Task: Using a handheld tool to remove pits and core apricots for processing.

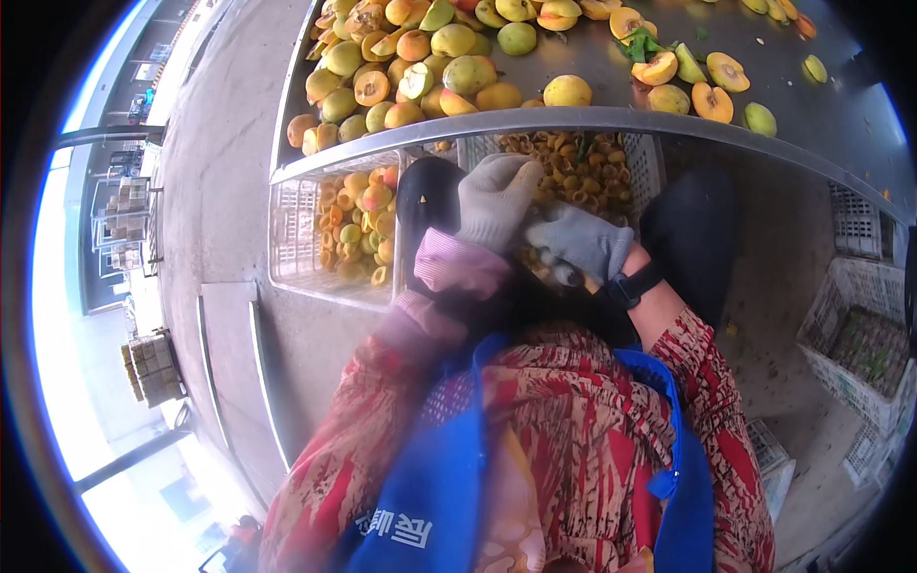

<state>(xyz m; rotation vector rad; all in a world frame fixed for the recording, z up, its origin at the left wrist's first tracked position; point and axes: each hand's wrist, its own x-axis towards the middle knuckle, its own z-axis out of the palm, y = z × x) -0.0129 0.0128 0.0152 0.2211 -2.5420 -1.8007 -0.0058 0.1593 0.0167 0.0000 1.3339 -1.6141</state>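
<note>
My left hand [498, 190], in a pale knit glove under a pink striped cuff, is curled above my lap, just below the metal table's edge. Its fingers are bent inward, and what they may enclose is hidden. My right hand [582, 236], in a grey glove with a dark watch on the wrist, lies close beside it with its fingers pointing towards it. Whether it grips anything cannot be made out. Beneath both hands, between my knees, a plastic crate [648, 168] holds many small brown-orange fruit pieces [580, 168].
Whole and halved yellow peaches [451, 43] are heaped on the metal table [774, 71], with its raised rim [501, 122] ahead of me. A white crate [337, 297] of peach halves stands at left. Further crates [852, 344] stand on the floor at right.
</note>
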